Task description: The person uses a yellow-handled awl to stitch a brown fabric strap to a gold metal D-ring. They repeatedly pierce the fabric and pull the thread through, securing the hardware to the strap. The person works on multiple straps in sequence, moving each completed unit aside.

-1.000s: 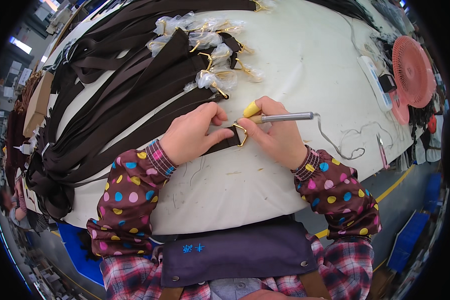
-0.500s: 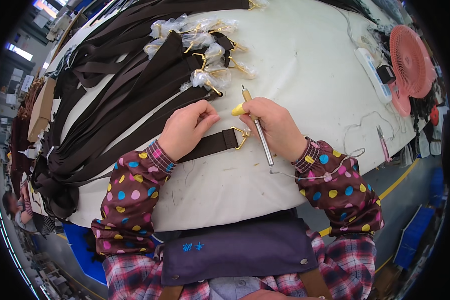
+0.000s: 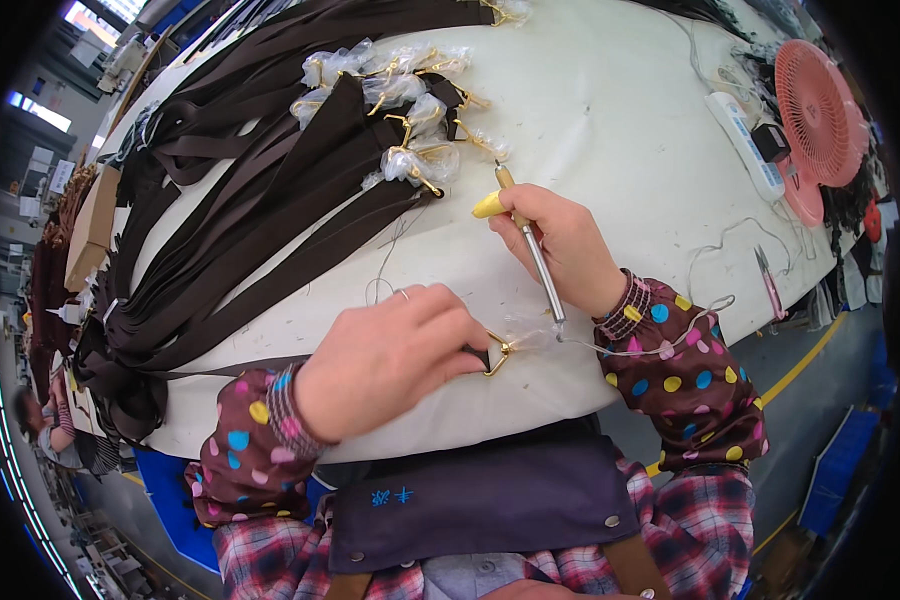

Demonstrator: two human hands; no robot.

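Observation:
My left hand [image 3: 395, 355] is closed, pinching the end of a dark brown webbing strap [image 3: 235, 369] just beside its gold metal ring [image 3: 500, 355]. Clear plastic film [image 3: 535, 335] trails from the ring toward the right. In my right hand [image 3: 570, 245] is a slim corded pen-shaped tool [image 3: 540, 262] with a silver body, a brass-coloured front and a thin tip pointing away from me. A yellow cover [image 3: 488, 206] wraps one fingertip of that hand. The tool's tip is up and apart from the strap. My left fingers hide most of the strap end.
Many brown straps [image 3: 220, 230] with plastic-wrapped gold hooks [image 3: 420, 160] lie across the left of the white table [image 3: 610, 130]. At right are a pink fan [image 3: 820, 115], a white power strip [image 3: 745, 145], pink-handled snips [image 3: 768, 280] and the tool's cord [image 3: 660, 350].
My left hand has come nearer and right, taking hold of the strap end by the ring and drawing it toward me. The tool in my right hand has shifted slightly right.

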